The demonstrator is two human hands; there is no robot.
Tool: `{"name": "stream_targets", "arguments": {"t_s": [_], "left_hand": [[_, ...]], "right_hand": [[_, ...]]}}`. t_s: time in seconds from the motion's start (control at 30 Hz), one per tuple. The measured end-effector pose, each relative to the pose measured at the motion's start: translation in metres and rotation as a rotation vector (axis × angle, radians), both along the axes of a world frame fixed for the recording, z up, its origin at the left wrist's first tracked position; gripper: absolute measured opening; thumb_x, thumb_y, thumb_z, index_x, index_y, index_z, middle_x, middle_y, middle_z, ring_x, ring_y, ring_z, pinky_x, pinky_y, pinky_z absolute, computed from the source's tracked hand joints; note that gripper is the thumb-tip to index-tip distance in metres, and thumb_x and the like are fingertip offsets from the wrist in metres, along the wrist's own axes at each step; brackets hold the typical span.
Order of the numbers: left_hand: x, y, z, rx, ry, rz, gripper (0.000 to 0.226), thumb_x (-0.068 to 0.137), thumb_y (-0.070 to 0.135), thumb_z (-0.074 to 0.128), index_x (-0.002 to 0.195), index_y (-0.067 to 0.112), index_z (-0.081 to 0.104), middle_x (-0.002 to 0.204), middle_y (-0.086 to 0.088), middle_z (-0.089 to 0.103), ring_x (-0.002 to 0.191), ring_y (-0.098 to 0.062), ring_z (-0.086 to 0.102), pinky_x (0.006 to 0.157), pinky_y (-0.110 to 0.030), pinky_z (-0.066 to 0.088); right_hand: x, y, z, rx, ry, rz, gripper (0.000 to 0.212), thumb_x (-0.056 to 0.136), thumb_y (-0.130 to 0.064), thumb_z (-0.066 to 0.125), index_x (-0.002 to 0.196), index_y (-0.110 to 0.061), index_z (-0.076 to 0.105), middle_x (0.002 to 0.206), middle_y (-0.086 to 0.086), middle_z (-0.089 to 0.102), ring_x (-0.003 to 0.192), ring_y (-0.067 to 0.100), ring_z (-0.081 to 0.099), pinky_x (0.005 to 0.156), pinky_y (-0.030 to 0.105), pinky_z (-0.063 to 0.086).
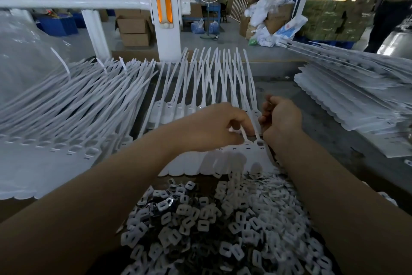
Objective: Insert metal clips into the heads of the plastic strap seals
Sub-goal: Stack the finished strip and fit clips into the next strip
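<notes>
Both hands, left hand (214, 127) and right hand (282, 116), pinched thin straps of the seal strip (223, 161); light, floppy plastic, probably best held near the stiff heads.

Both bare forearms reach forward, converging. Left hand (214, 127) knuckles up, fingers curled under. Right hand (281, 116) just beside it, fingers curled, thumb side toward the left hand.
</notes>
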State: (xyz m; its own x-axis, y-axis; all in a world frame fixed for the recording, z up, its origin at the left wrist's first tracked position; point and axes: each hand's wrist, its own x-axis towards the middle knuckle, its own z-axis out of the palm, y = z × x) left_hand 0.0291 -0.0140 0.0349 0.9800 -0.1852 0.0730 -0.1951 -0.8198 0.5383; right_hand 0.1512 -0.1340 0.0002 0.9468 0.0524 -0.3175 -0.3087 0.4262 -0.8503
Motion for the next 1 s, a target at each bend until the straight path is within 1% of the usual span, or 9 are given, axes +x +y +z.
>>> {"name": "stream_targets", "arguments": {"t_s": [0.07,0.17,0.27,0.4,0.6,0.73,0.83,0.93,1.0], "left_hand": [[-0.010,0.003,0.006,-0.093,0.031,-0.031,0.016,0.087,0.020,0.072,0.089,0.036,0.072,0.088,0.016,0.067,0.079,0.006,0.058,0.065,-0.010,0.046],[-0.023,0.001,0.004,-0.082,0.115,-0.076,0.012,0.081,0.022,0.078,0.085,0.033,0.074,0.083,0.013,0.069,0.072,-0.003,0.061,0.067,-0.016,0.051],[-0.030,0.001,-0.002,-0.044,0.137,-0.090,0.014,0.080,0.027,0.079,0.090,0.035,0.075,0.082,0.013,0.066,0.074,-0.002,0.061,0.063,-0.012,0.047],[-0.034,0.003,-0.009,-0.028,0.137,-0.086,0.018,0.081,0.033,0.077,0.099,0.037,0.074,0.085,0.015,0.065,0.080,0.000,0.060,0.067,-0.011,0.047],[-0.032,-0.002,-0.017,-0.017,0.093,-0.058,0.009,0.082,0.031,0.076,0.091,0.032,0.074,0.079,0.027,0.064,0.081,0.016,0.058,0.067,0.002,0.039],[-0.033,-0.001,-0.018,-0.070,0.117,-0.023,0.007,0.080,0.032,0.078,0.082,0.032,0.072,0.083,0.028,0.066,0.076,0.013,0.060,0.062,-0.001,0.042],[-0.032,0.002,-0.014,-0.205,0.173,0.049,0.005,0.082,0.027,0.077,0.080,0.029,0.073,0.070,0.019,0.070,0.058,0.007,0.062,0.051,-0.007,0.046],[-0.022,0.003,-0.008,-0.373,0.177,0.167,0.003,0.082,0.019,0.077,0.081,0.018,0.074,0.071,0.002,0.074,0.060,-0.002,0.065,0.057,-0.013,0.052],[-0.010,0.001,-0.005,-0.423,0.176,0.235,0.003,0.084,0.015,0.075,0.083,0.012,0.074,0.071,0.000,0.073,0.059,-0.002,0.065,0.055,-0.011,0.049]], "right_hand": [[0.000,0.000,0.000,-0.003,-0.005,0.000,0.017,0.095,-0.013,0.049,0.090,-0.016,0.065,0.053,-0.006,0.051,0.040,0.006,0.039,0.043,0.018,0.035],[0.000,0.001,0.000,0.003,0.000,-0.004,0.017,0.095,-0.012,0.049,0.086,-0.016,0.063,0.051,-0.006,0.051,0.039,0.006,0.038,0.040,0.018,0.034],[0.000,0.001,0.000,0.008,0.005,-0.005,0.016,0.095,-0.012,0.050,0.086,-0.016,0.063,0.051,-0.006,0.052,0.039,0.006,0.038,0.039,0.017,0.034],[-0.001,0.001,0.001,0.005,0.008,0.000,0.016,0.095,-0.012,0.050,0.087,-0.016,0.064,0.048,-0.007,0.051,0.039,0.006,0.038,0.038,0.017,0.034],[-0.003,0.001,0.001,-0.006,-0.009,-0.005,0.018,0.095,-0.011,0.049,0.085,-0.016,0.063,0.048,-0.006,0.051,0.039,0.006,0.038,0.039,0.018,0.034],[-0.004,0.001,0.001,-0.005,-0.004,0.007,0.018,0.095,-0.012,0.049,0.085,-0.017,0.063,0.046,-0.008,0.051,0.037,0.005,0.038,0.040,0.017,0.034],[-0.005,0.001,0.001,-0.005,0.001,0.001,0.017,0.094,-0.012,0.051,0.082,-0.017,0.062,0.047,-0.007,0.052,0.038,0.006,0.037,0.040,0.017,0.034],[-0.005,0.002,0.001,-0.007,0.006,-0.001,0.017,0.093,-0.012,0.052,0.080,-0.017,0.062,0.048,-0.007,0.051,0.038,0.006,0.037,0.040,0.018,0.033],[-0.005,0.002,0.001,-0.006,0.001,0.005,0.017,0.093,-0.013,0.051,0.083,-0.018,0.063,0.050,-0.007,0.051,0.041,0.007,0.037,0.041,0.018,0.033]]}}
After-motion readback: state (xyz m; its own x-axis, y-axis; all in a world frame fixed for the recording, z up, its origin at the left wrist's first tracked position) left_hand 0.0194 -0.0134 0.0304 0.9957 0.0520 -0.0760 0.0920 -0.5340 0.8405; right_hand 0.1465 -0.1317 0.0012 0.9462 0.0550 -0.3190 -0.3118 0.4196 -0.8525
